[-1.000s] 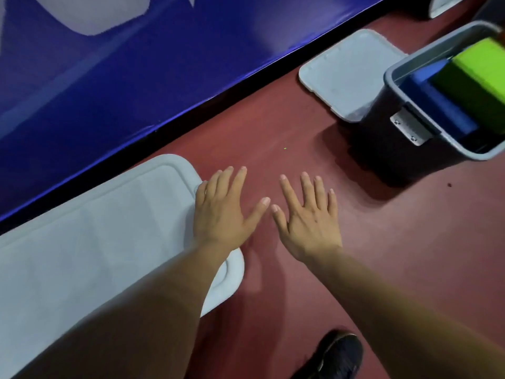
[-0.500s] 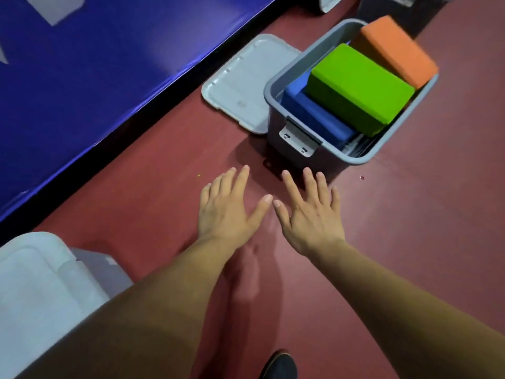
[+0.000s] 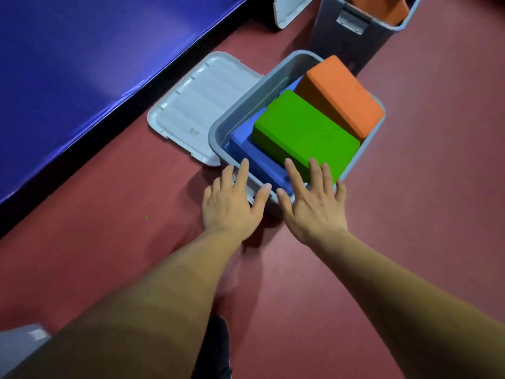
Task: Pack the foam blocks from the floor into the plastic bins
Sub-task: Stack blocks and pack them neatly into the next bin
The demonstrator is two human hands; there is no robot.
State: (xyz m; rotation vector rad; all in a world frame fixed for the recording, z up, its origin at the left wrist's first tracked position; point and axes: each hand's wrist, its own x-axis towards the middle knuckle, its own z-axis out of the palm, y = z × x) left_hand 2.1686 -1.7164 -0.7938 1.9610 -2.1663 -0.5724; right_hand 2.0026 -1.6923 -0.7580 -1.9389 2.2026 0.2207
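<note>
Head: green block (image 3: 306,132) atop blue block (image 3: 247,153)

The left forearm (image 3: 153,296) and right forearm (image 3: 396,291) are bare right to the lower edge of the frame. The left hand (image 3: 229,206) and right hand (image 3: 314,212) are bare too, with short fingernails. At bottom centre shows a black shoe (image 3: 216,348) with a rounded toe.

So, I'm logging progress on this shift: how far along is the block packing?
Done: a green block, an orange block and a blue block sit in the near bin; the far bin holds orange foam. In hand: nothing; the left hand and right hand are open, spread over the near bin's front rim. Left: no loose blocks show on the visible floor; the lid lies beside the near bin.
</note>
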